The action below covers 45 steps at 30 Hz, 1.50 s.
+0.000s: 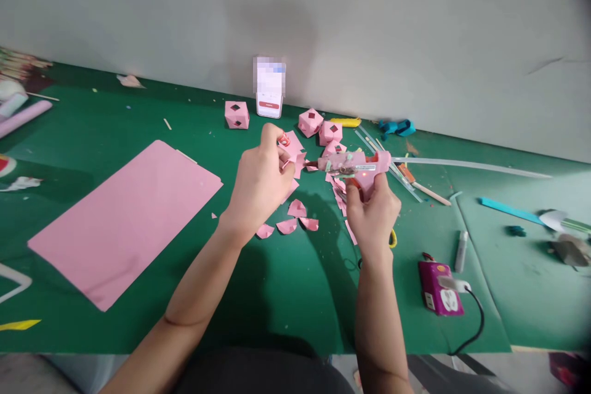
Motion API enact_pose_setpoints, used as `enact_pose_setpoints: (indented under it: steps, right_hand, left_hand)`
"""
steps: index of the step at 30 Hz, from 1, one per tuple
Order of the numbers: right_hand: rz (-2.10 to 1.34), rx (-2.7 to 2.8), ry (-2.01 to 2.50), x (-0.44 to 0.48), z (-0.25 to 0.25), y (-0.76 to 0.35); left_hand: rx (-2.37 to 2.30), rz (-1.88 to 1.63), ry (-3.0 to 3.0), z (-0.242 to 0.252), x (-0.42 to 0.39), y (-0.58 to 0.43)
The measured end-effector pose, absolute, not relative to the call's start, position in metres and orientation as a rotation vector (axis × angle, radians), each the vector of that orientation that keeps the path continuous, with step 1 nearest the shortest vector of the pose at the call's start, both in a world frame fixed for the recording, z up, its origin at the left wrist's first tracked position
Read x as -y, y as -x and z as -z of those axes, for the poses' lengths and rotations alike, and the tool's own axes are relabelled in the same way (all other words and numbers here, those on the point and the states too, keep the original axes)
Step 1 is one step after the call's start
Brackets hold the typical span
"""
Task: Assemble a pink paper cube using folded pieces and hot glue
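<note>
In my right hand (pixel 373 215) is a pink hot glue gun (pixel 355 164), its nozzle pointing left. A long clear glue stick (pixel 471 167) runs out of its back end. My left hand (pixel 263 181) is closed on a folded pink paper piece (pixel 299 163), right at the nozzle tip; the fingers hide part of it. Just below the left hand, several small curved pink paper pieces (pixel 287 226) lie on the green table (pixel 295 301). Behind the glue gun sit pink faceted paper shapes with diamond openings, one of them a paper box (pixel 311 122).
Another pink paper box (pixel 237 115) stands left of a phone (pixel 269 87) leaning on the wall. A large pink sheet (pixel 124 221) covers the left side. To the right are a purple power adapter (pixel 441 288) with a cable, a white tube (pixel 460 251) and blue scraps (pixel 398 128).
</note>
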State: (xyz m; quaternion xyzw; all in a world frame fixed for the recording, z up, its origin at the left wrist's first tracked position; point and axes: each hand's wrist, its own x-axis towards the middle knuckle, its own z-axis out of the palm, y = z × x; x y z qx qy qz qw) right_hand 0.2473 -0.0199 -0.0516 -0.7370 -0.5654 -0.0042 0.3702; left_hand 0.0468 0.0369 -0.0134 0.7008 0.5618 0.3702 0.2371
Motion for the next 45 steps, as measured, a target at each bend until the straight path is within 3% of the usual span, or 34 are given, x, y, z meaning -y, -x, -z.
enact_pose_setpoints:
  steps: [45]
  right_hand:
    - [-0.055,1.409,1.915,0.0201,0.0445,-0.2455]
  left_hand:
    - [-1.553,-0.987,-1.926,0.0070,-0.0354,-0.0446]
